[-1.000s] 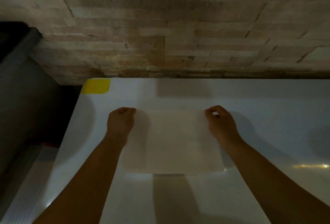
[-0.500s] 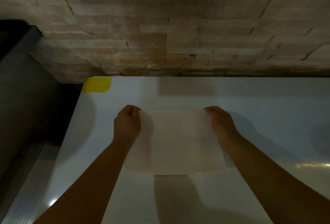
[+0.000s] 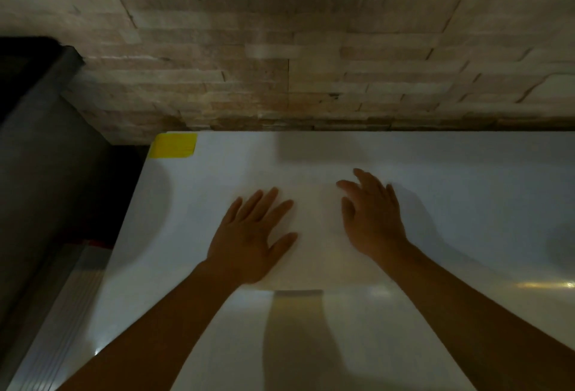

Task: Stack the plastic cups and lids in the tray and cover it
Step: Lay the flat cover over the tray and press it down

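Note:
A pale, flat rectangular cover (image 3: pixel 314 235) lies in the middle of the white table (image 3: pixel 466 191). Whatever sits beneath it is hidden, so the tray, cups and lids cannot be seen. My left hand (image 3: pixel 252 235) rests palm down on the cover's left part with its fingers spread. My right hand (image 3: pixel 370 213) is over the cover's right part, fingers apart and slightly curled, holding nothing. The scene is dim.
A yellow patch (image 3: pixel 173 145) marks the table's far left corner. A stone-brick wall (image 3: pixel 280 48) runs along the far edge. A dark drop and a ribbed light surface (image 3: pixel 62 312) lie left of the table.
Both hands let go of the cover's far corners and opened. The left hand now lies flat on it, and the right hand hovers with spread fingers.

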### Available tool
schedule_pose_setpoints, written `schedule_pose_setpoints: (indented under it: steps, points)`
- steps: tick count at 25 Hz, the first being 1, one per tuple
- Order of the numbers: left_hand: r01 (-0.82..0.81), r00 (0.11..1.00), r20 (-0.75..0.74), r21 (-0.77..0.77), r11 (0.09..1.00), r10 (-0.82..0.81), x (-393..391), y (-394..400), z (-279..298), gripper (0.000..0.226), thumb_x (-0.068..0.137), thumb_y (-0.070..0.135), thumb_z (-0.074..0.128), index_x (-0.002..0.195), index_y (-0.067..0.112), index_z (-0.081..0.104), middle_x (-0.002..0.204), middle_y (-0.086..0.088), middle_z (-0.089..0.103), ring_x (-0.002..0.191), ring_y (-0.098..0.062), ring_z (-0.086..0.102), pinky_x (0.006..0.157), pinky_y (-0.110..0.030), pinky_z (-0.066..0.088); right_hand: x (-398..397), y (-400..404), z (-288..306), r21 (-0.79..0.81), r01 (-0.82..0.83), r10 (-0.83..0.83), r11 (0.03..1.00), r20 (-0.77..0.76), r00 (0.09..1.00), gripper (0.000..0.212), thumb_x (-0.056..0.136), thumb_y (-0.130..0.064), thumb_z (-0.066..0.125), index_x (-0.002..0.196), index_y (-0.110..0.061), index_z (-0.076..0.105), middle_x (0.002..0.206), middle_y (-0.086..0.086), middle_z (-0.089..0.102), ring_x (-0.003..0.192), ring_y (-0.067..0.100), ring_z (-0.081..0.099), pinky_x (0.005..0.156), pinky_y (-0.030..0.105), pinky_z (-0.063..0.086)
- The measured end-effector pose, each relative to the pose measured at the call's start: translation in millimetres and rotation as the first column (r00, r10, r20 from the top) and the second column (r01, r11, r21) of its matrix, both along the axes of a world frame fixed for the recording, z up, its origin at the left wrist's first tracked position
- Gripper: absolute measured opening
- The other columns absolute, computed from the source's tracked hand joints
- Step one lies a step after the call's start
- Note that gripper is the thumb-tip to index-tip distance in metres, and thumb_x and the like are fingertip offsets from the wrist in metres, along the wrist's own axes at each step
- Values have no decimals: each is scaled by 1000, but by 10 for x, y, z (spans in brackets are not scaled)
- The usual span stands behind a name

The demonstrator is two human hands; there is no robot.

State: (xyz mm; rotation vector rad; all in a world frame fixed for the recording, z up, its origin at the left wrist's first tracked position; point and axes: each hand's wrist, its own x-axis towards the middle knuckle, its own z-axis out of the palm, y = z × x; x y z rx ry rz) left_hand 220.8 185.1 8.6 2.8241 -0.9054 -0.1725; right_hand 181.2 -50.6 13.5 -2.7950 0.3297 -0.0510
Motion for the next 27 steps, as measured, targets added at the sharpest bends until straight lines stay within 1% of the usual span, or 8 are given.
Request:
schedule_pose_setpoints:
  steps: [3,7,12,17,20,22,24,27]
  points:
    - [-23,1000,-15,32,999,24,-27,-40,-6,66,90,68,17,150,42,13,164,7,7,150,-20,6,119,-41,-1,-322,158,-87,-64,-120,107,991,-180,978,53,96,-48,17,149,-41,15,164,-4,5,149,20,-1,115,43,-6]
    - [-106,994,-19,65,992,108,-221,-102,-74,68,89,67,8,150,40,-4,164,3,-2,151,-25,-1,118,-48,-5,-441,192,-125,-104,-130,106,986,-205,973,61,89,-58,0,148,-44,-1,164,-6,-4,149,19,-6,117,48,-3]
    - [-118,993,-16,-21,993,117,-293,-89,-69,74,85,73,6,151,39,9,164,3,6,150,-22,3,121,-49,-2,-478,200,-178,-139,-131,109,982,-156,982,62,89,-61,1,149,-43,0,164,-5,-2,149,18,-5,117,47,-2]
    - [-97,995,-4,-86,992,97,-260,-103,-71,72,87,73,16,149,38,22,163,3,15,150,-19,8,120,-47,-1,-495,185,-209,-83,-83,79,993,-54,995,59,93,-57,10,149,-40,18,163,-3,11,149,17,5,116,46,2]
    - [-85,996,-27,-61,995,83,-216,-124,-66,78,82,79,13,150,42,16,164,7,10,150,-17,4,120,-47,-5,-501,186,-182,58,-17,15,998,23,1000,56,95,-51,19,149,-35,24,163,-2,13,148,18,10,118,47,12]
    - [-97,995,-23,-52,994,96,-199,-124,-91,81,78,83,12,149,45,13,164,10,8,150,-17,4,120,-47,-6,-489,160,-156,266,107,-129,958,66,989,53,98,-43,32,149,-33,23,161,3,20,144,23,23,114,44,27]
    - [-103,994,-23,-57,993,102,-193,-126,-102,82,76,86,12,148,47,14,163,11,8,150,-16,5,119,-46,-6,-542,89,-114,490,304,-346,817,-6,938,49,97,-40,43,143,-25,35,148,11,41,129,28,45,101,37,39]
    - [-104,995,-9,-78,991,104,-172,-121,-126,81,76,86,14,147,46,17,163,11,12,150,-17,8,119,-46,-4,-757,3,-103,518,447,-408,729,-195,892,39,91,-54,46,90,-17,55,86,7,63,81,27,61,68,36,45]
